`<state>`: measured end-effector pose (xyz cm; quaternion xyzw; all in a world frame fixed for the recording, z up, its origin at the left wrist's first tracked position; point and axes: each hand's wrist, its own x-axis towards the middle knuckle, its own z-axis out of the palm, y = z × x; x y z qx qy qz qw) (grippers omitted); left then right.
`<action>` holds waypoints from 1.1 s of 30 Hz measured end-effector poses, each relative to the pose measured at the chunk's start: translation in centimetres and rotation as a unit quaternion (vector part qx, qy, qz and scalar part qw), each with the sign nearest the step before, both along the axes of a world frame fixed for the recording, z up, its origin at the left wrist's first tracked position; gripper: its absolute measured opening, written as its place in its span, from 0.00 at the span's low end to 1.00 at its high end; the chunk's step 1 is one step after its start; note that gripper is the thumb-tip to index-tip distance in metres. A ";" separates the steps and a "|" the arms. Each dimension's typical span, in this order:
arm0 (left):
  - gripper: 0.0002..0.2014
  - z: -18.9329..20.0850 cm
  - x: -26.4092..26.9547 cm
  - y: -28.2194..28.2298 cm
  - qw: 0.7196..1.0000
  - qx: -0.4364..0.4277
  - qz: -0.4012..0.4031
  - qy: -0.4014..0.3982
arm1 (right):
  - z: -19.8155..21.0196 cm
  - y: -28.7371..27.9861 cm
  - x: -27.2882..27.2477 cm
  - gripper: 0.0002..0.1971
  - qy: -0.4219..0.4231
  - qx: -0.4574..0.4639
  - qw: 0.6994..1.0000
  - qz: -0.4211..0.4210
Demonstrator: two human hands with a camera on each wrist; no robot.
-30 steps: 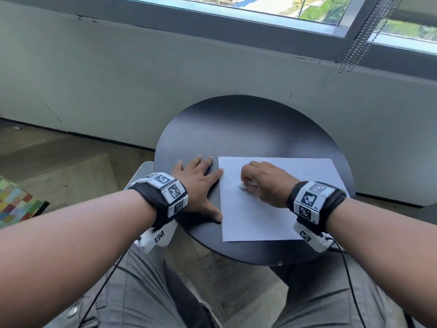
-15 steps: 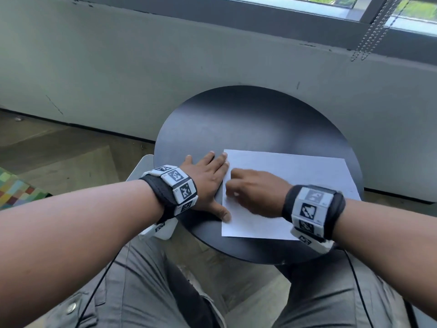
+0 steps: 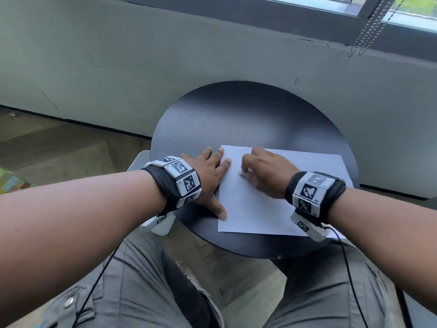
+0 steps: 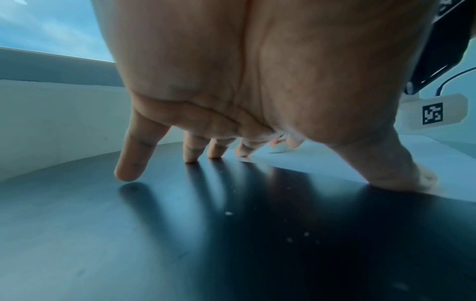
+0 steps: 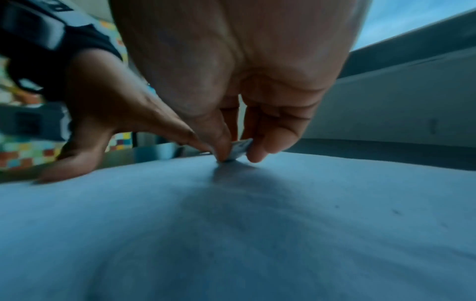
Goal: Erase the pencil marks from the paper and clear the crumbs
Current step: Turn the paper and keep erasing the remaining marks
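On the paper (image 3: 255,209), right hand (image 3: 264,176) pinching eraser (image 5: 240,151), left hand (image 3: 210,176) flat, no legible writing

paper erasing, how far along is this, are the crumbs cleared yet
Still mid-erase. The right hand pinches the eraser and presses it onto the paper, while the left hand lies flat at the sheet's left edge. Pencil marks can't be made out. Left to do: pale crumbs still dot the black table.

Bare forearms, black wristbands (image 3: 172,183) studded with white blocks bearing black square-code markers. White camera pods (image 3: 309,229) under both wrists, thin black cables (image 3: 350,268) trailing. Grey trousers (image 3: 132,292).
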<state>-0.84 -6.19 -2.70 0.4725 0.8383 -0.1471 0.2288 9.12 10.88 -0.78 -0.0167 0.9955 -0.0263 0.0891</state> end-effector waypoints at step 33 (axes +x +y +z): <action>0.67 2.2 1.8 2.5 0.996 -0.082 0.018 -0.027 | -0.3 3.0 2.4 0.07 0.010 -0.007 1.000 -0.028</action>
